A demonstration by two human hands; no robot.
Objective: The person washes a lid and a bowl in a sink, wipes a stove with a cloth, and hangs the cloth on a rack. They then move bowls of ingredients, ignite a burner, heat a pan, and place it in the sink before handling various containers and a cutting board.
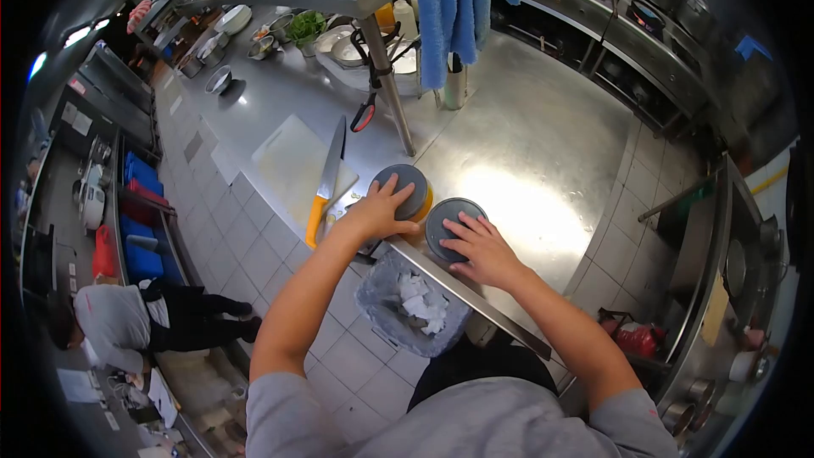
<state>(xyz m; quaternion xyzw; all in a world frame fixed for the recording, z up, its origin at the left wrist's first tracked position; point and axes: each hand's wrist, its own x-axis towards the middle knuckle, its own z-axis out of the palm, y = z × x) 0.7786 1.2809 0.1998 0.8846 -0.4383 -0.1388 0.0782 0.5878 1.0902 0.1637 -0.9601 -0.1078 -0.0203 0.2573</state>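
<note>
Two round containers with dark grey lids stand side by side at the front edge of the steel counter (543,119). My left hand (379,210) lies with spread fingers on the lid of the left container (410,190), whose side shows yellow-orange. On the right container's lid (449,219) rests my right hand (482,248), fingers spread as well. What the right container holds is hidden. Left of my left hand, a large knife with an orange handle (316,219) lies partly across a white cutting board (292,161), near small pale scraps.
A lined trash bin (373,297) with crumpled paper stands below the counter edge. Blue towels (454,8) hang from the shelf above its metal post (392,102), where red-handled scissors (365,113) hang. Another person (127,326) bends at the left. Stoves (627,34) line the back right.
</note>
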